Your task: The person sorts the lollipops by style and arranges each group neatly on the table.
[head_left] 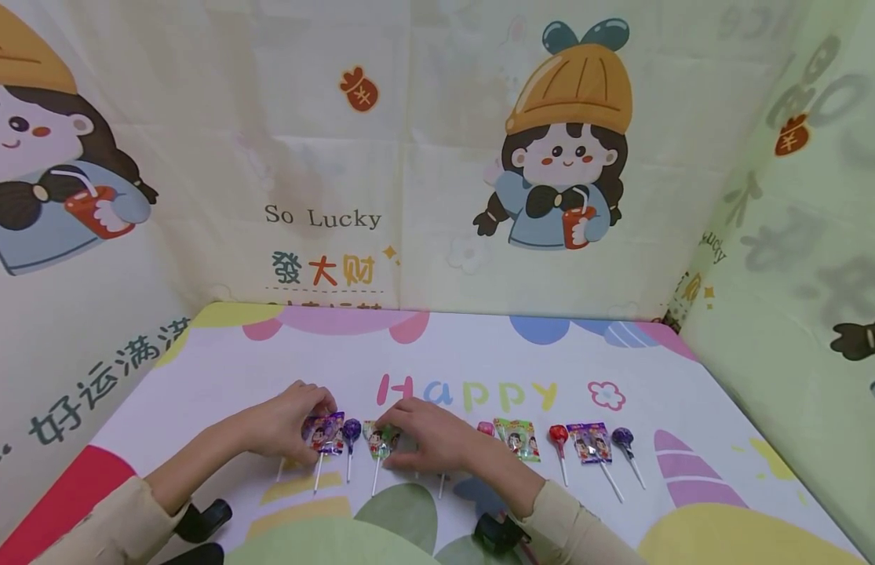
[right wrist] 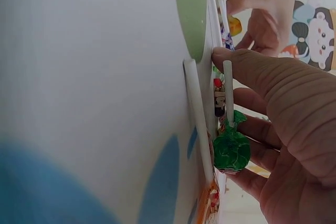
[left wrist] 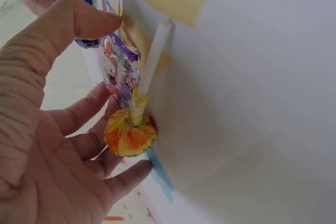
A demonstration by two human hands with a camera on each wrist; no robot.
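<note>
My left hand (head_left: 282,424) is around the left side of a purple-wrapped flat lollipop (head_left: 327,431), its fingers loosely bent. In the left wrist view, a yellow-orange ball lollipop (left wrist: 131,134) lies between the palm and the table, and the thumb is over the sticks. My right hand (head_left: 430,435) reaches over a green-wrapped flat lollipop (head_left: 378,439), thumb low and fingers at its top edge. A green ball lollipop (right wrist: 232,148) shows under that palm in the right wrist view. Between the hands stands a purple ball lollipop (head_left: 351,430).
Further right in the row lie a pink ball lollipop (head_left: 486,428), another green packet (head_left: 518,439), a red ball lollipop (head_left: 559,434), a purple packet (head_left: 590,443) and a dark purple ball lollipop (head_left: 623,438). An orange packet (right wrist: 211,203) lies beside the right hand. Printed cloth walls (head_left: 437,157) surround the table.
</note>
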